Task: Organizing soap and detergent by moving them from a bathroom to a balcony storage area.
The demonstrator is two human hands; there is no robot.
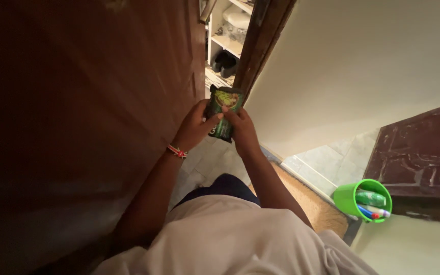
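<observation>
Clearly both hands are busy with one small thing: a dark green sachet (223,113), held up in front of the body, beside the edge of the brown wooden door (77,117) and carried by nothing but the fingers. The left hand (195,127) is closed on its left side, thumb across the face of the packet, a red patterned bracelet (177,151) on that wrist. The right hand (240,127) pinches the right side near the top edge, fingertips pressed together there. To handle it well, I judge each pinch should sit close to the top seam with the packet kept upright, so nothing spills if it opens. Down by the dark marble counter (423,153) a green cup (350,196) holds tubes and brushes, near the edge of the tan mat (317,203) on the tiled floor.
</observation>
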